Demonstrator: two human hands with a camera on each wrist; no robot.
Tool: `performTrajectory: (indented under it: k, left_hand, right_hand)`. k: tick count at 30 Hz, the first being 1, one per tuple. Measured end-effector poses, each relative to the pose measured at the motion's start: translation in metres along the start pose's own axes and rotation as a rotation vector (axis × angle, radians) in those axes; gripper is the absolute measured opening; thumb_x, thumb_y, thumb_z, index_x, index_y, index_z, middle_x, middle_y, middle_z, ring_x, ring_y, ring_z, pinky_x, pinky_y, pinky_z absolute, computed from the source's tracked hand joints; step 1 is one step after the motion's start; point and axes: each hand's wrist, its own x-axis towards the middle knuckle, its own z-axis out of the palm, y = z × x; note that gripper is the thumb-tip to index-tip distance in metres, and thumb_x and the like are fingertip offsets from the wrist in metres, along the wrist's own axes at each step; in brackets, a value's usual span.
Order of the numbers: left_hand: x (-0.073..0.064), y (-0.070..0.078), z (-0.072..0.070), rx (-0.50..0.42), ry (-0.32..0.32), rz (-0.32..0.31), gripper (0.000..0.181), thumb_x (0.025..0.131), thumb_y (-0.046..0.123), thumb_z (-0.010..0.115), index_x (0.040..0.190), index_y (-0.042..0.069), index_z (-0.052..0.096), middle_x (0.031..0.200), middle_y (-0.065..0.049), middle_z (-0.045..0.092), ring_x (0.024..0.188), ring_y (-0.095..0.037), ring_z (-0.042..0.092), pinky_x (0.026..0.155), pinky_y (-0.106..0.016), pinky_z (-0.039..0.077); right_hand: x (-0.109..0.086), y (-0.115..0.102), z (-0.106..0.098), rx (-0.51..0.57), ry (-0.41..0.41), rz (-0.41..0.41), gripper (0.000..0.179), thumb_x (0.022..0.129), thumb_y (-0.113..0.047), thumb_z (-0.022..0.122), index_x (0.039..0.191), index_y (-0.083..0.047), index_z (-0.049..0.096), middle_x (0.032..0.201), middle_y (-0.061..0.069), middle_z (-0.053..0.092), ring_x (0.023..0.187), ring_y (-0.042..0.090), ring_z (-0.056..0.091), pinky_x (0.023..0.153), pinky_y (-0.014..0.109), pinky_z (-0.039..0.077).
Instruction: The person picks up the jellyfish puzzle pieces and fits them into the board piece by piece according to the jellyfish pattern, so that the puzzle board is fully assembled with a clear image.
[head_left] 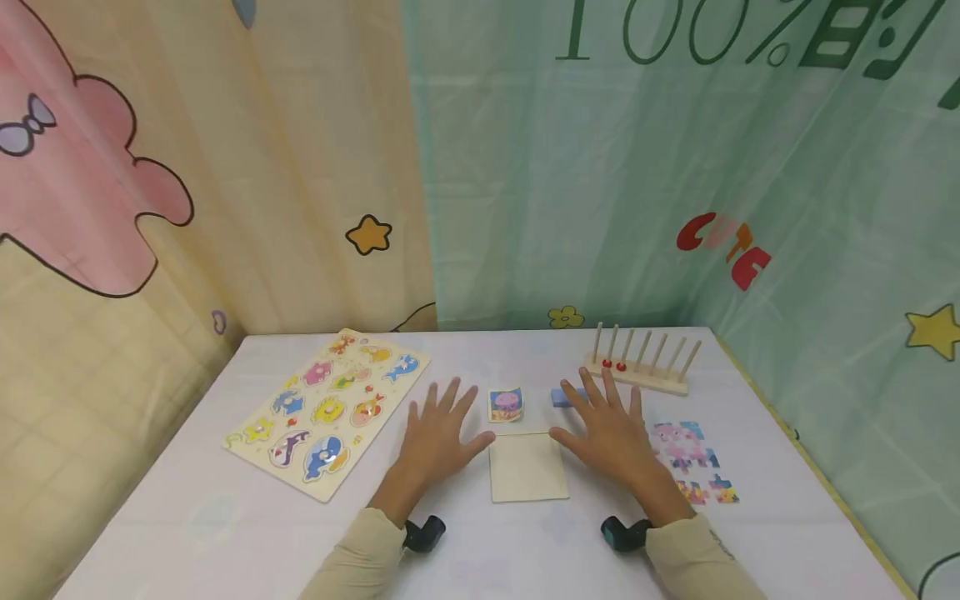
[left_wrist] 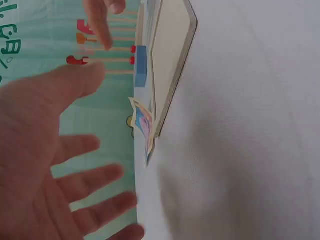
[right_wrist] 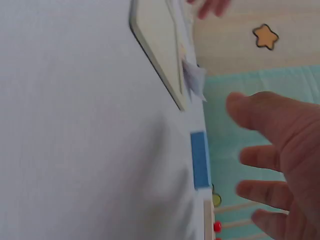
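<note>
Puzzle pieces (head_left: 681, 443) are laid right of the tray (head_left: 529, 468), some apparently joined; none is seated inside. The left hand (head_left: 435, 443) and right hand (head_left: 609, 437) are raised beside it, fingers spread, nothing gripped.

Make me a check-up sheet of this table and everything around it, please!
Surface: white tabletop with faint prints.
Job's things: pale square board, picture card and blue block beyond it, jigsaw pieces to its right.
Clutter: animal puzzle board, left; peg stand with red beads, far right.
Hands: left hand and right hand, fingers spread, holding nothing.
Cables: nothing seen.
Surroundings: printed curtains behind and beside the table.
</note>
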Motion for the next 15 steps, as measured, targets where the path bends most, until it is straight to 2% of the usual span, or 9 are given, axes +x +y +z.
performTrajectory:
  k: [3,6,9,15]
  left_hand:
    - [-0.011,0.001,-0.005,-0.094,-0.135,0.121,0.074,0.089,0.054,0.072,0.148,0.014,0.051,0.152,-0.010,0.047,0.136,-0.035,0.044,0.106,-0.057,0.039]
    - [-0.018,-0.001,-0.005,-0.110,-0.220,0.202,0.071,0.084,0.050,0.080,0.142,0.015,0.058,0.145,-0.007,0.053,0.127,-0.028,0.049,0.100,-0.048,0.045]
    - [-0.020,-0.001,-0.002,-0.110,-0.240,0.217,0.070,0.081,0.050,0.083,0.138,0.016,0.061,0.145,-0.006,0.053,0.125,-0.026,0.048,0.099,-0.046,0.045]
    - [-0.018,0.004,0.004,-0.119,-0.236,0.239,0.065,0.080,0.050,0.082,0.133,0.016,0.064,0.143,-0.007,0.054,0.124,-0.027,0.048,0.099,-0.047,0.044]
  right_hand:
    - [-0.016,0.023,-0.018,0.066,-0.039,-0.070,0.060,0.093,-0.042,0.071,0.143,-0.011,0.058,0.152,0.018,0.045,0.145,0.045,0.026,0.107,0.075,0.013]
    - [-0.023,0.051,-0.028,0.135,-0.069,-0.060,0.038,0.093,-0.022,0.074,0.127,-0.007,0.067,0.135,0.018,0.058,0.130,0.046,0.046,0.098,0.072,0.029]
    - [-0.023,0.070,-0.026,0.161,-0.094,-0.012,0.029,0.094,-0.013,0.070,0.123,-0.007,0.068,0.127,0.016,0.061,0.118,0.044,0.053,0.088,0.067,0.034]
    - [-0.026,0.083,-0.022,0.121,-0.098,0.061,0.033,0.093,-0.013,0.069,0.126,-0.008,0.067,0.127,0.016,0.061,0.118,0.047,0.051,0.085,0.068,0.030]
